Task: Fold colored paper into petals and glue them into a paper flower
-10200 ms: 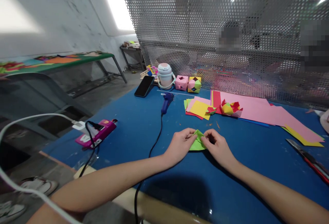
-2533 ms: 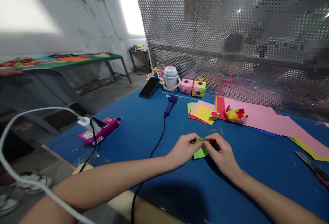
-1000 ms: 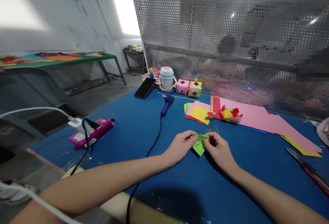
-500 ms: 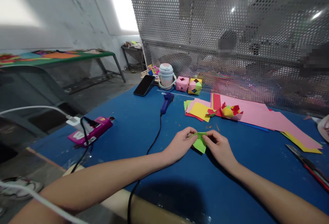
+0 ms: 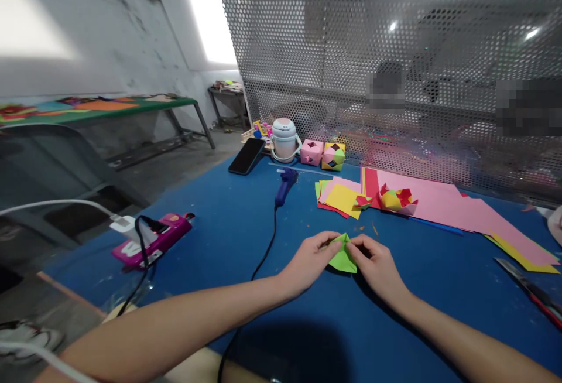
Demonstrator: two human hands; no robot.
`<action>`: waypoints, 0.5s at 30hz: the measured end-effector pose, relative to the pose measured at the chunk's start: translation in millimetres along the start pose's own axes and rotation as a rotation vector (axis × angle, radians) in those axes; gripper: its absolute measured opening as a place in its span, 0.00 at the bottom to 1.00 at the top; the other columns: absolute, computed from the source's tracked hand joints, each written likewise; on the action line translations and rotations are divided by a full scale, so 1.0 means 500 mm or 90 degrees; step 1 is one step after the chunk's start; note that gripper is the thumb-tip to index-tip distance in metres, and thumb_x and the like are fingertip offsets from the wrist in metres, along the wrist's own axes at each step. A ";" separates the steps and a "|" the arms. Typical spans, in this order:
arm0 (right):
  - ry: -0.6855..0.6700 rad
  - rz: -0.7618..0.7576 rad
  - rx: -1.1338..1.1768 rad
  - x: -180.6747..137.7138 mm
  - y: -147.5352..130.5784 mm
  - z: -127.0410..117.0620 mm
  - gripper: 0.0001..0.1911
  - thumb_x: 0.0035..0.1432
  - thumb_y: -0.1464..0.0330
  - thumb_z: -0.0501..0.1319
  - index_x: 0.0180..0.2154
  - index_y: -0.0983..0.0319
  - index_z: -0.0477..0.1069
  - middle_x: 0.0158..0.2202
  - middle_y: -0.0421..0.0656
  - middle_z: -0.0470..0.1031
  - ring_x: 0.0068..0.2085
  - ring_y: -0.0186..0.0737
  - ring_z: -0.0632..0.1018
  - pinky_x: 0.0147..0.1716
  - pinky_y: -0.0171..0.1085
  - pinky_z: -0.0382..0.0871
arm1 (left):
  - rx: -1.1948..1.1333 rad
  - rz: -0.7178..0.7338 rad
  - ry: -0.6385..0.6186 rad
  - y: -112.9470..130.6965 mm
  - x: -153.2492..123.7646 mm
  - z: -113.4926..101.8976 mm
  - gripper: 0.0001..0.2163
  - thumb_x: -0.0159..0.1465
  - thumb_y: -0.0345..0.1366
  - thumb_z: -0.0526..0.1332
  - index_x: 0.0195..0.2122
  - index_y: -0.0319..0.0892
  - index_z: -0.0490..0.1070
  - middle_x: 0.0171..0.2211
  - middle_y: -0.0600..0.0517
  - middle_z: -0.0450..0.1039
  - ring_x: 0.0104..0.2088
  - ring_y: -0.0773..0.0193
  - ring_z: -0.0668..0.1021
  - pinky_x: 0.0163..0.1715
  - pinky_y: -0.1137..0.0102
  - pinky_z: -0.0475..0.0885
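Note:
A small folded piece of green paper point(image 5: 341, 259) rests on the blue table point(image 5: 246, 225) between my two hands. My left hand point(image 5: 309, 259) pinches its left edge with thumb and fingers closed. My right hand point(image 5: 376, 263) pinches its right edge the same way. The paper's top point sticks up between my fingertips.
Behind my hands lie loose coloured squares point(image 5: 340, 198), pink sheets point(image 5: 443, 198) and a folded paper flower point(image 5: 394, 198). A blue glue gun point(image 5: 284, 183) with its black cord, a phone point(image 5: 246, 156), a small jar point(image 5: 284, 139), two paper cubes point(image 5: 322, 154), a pink power strip point(image 5: 151, 238) and a knife point(image 5: 531, 292) are on the table.
Both hands have kept hold of the green paper, turning and folding it; its hanging corner now lies lower on the table. My head shifted slightly.

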State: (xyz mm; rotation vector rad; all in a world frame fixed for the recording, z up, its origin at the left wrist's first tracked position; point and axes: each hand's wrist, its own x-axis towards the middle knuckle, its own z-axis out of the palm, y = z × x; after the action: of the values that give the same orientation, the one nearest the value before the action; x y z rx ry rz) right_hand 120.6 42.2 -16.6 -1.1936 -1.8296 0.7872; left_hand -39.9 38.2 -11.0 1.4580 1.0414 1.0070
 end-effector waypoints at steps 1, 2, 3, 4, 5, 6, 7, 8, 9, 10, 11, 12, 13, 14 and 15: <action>-0.002 -0.013 -0.012 -0.001 0.000 -0.001 0.11 0.57 0.65 0.54 0.26 0.62 0.69 0.24 0.39 0.70 0.26 0.33 0.69 0.26 0.31 0.64 | 0.007 0.005 0.001 0.000 0.001 0.000 0.13 0.60 0.39 0.54 0.40 0.39 0.72 0.38 0.50 0.73 0.39 0.62 0.72 0.41 0.71 0.66; -0.004 -0.025 -0.022 -0.001 -0.001 -0.001 0.11 0.57 0.65 0.54 0.26 0.62 0.69 0.23 0.39 0.70 0.26 0.33 0.69 0.27 0.31 0.64 | 0.015 0.007 0.003 0.000 0.001 0.000 0.13 0.60 0.40 0.53 0.39 0.39 0.72 0.37 0.50 0.74 0.39 0.62 0.72 0.41 0.70 0.66; -0.004 -0.034 -0.030 -0.002 -0.002 -0.002 0.11 0.57 0.65 0.54 0.26 0.62 0.69 0.24 0.39 0.70 0.26 0.34 0.69 0.27 0.32 0.64 | 0.022 0.007 0.005 -0.001 0.002 0.001 0.13 0.61 0.40 0.53 0.39 0.39 0.73 0.37 0.50 0.74 0.39 0.62 0.72 0.41 0.70 0.67; -0.002 -0.038 -0.032 -0.003 -0.003 -0.003 0.11 0.57 0.65 0.54 0.26 0.62 0.69 0.24 0.40 0.70 0.26 0.34 0.69 0.27 0.32 0.64 | 0.027 0.007 0.007 -0.001 0.002 0.001 0.14 0.61 0.40 0.53 0.38 0.39 0.73 0.36 0.50 0.75 0.38 0.62 0.73 0.40 0.70 0.67; 0.001 -0.038 -0.028 -0.004 -0.003 -0.004 0.11 0.57 0.64 0.54 0.27 0.62 0.69 0.25 0.40 0.70 0.27 0.34 0.70 0.27 0.32 0.64 | 0.033 0.006 0.009 -0.002 0.002 0.002 0.14 0.61 0.40 0.53 0.37 0.39 0.74 0.35 0.50 0.75 0.38 0.62 0.73 0.40 0.70 0.67; 0.003 -0.037 -0.020 -0.004 -0.004 -0.004 0.10 0.57 0.64 0.54 0.29 0.62 0.70 0.26 0.41 0.71 0.28 0.35 0.71 0.28 0.32 0.65 | 0.040 0.005 0.012 -0.003 0.002 0.002 0.14 0.61 0.40 0.53 0.37 0.39 0.74 0.34 0.50 0.75 0.37 0.62 0.73 0.39 0.70 0.67; 0.006 -0.037 -0.010 -0.005 -0.005 -0.005 0.10 0.57 0.64 0.54 0.30 0.62 0.70 0.28 0.41 0.72 0.29 0.35 0.71 0.28 0.32 0.65 | 0.048 0.004 0.012 -0.004 0.002 0.003 0.13 0.61 0.40 0.53 0.36 0.39 0.74 0.34 0.51 0.75 0.37 0.62 0.73 0.38 0.71 0.67; 0.007 -0.039 -0.001 -0.005 -0.006 -0.005 0.11 0.58 0.63 0.54 0.32 0.62 0.70 0.29 0.42 0.72 0.30 0.35 0.72 0.29 0.33 0.66 | 0.057 0.005 0.012 -0.005 0.002 0.003 0.13 0.60 0.40 0.53 0.36 0.39 0.74 0.33 0.51 0.75 0.36 0.62 0.73 0.38 0.71 0.67; 0.005 -0.043 0.005 -0.006 -0.006 -0.006 0.11 0.58 0.63 0.53 0.32 0.62 0.70 0.29 0.42 0.72 0.31 0.35 0.72 0.30 0.33 0.66 | 0.065 0.006 0.009 -0.005 0.001 0.003 0.13 0.60 0.40 0.53 0.35 0.39 0.74 0.33 0.51 0.75 0.36 0.63 0.73 0.38 0.71 0.67; 0.004 -0.048 0.008 -0.006 -0.006 -0.006 0.11 0.58 0.64 0.53 0.32 0.61 0.70 0.29 0.41 0.72 0.31 0.35 0.72 0.31 0.33 0.66 | 0.071 0.008 0.005 -0.004 0.000 0.003 0.13 0.60 0.40 0.53 0.35 0.39 0.74 0.32 0.51 0.74 0.35 0.63 0.72 0.37 0.71 0.67; 0.004 -0.053 0.007 -0.007 -0.006 -0.006 0.11 0.59 0.64 0.53 0.31 0.61 0.70 0.29 0.41 0.72 0.31 0.35 0.72 0.31 0.33 0.66 | 0.073 0.010 0.001 -0.003 -0.001 0.002 0.13 0.60 0.40 0.53 0.35 0.39 0.74 0.32 0.51 0.74 0.35 0.63 0.72 0.37 0.71 0.66; 0.005 -0.056 0.005 -0.007 -0.006 -0.006 0.11 0.59 0.64 0.53 0.30 0.61 0.70 0.28 0.41 0.71 0.30 0.35 0.71 0.31 0.33 0.66 | 0.072 0.012 -0.006 -0.002 -0.002 0.002 0.13 0.60 0.40 0.53 0.35 0.39 0.74 0.32 0.51 0.74 0.35 0.63 0.72 0.37 0.72 0.66; 0.006 -0.058 0.004 -0.008 -0.005 -0.006 0.11 0.59 0.65 0.53 0.30 0.61 0.70 0.28 0.41 0.71 0.30 0.35 0.71 0.32 0.33 0.66 | 0.067 0.013 -0.013 0.000 -0.004 0.001 0.14 0.60 0.41 0.53 0.35 0.38 0.74 0.32 0.51 0.74 0.34 0.63 0.72 0.36 0.72 0.66; 0.009 -0.058 0.004 -0.008 -0.005 -0.006 0.11 0.59 0.65 0.53 0.30 0.61 0.70 0.28 0.41 0.71 0.30 0.35 0.71 0.32 0.33 0.66 | 0.060 0.012 -0.020 0.002 -0.005 0.001 0.14 0.60 0.42 0.53 0.34 0.38 0.74 0.31 0.51 0.73 0.34 0.63 0.72 0.36 0.72 0.66; 0.014 -0.059 0.005 -0.008 -0.005 -0.006 0.10 0.58 0.65 0.53 0.29 0.61 0.70 0.28 0.41 0.71 0.30 0.35 0.71 0.32 0.33 0.66 | 0.052 0.010 -0.027 0.003 -0.006 0.000 0.15 0.60 0.43 0.53 0.34 0.38 0.73 0.31 0.51 0.73 0.34 0.63 0.71 0.35 0.72 0.66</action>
State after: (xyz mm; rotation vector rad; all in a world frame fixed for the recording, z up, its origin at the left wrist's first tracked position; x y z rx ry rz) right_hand 122.9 37.8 -14.3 -1.1008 -1.8487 0.7264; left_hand -40.3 35.3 -9.5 1.5497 1.0526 0.9492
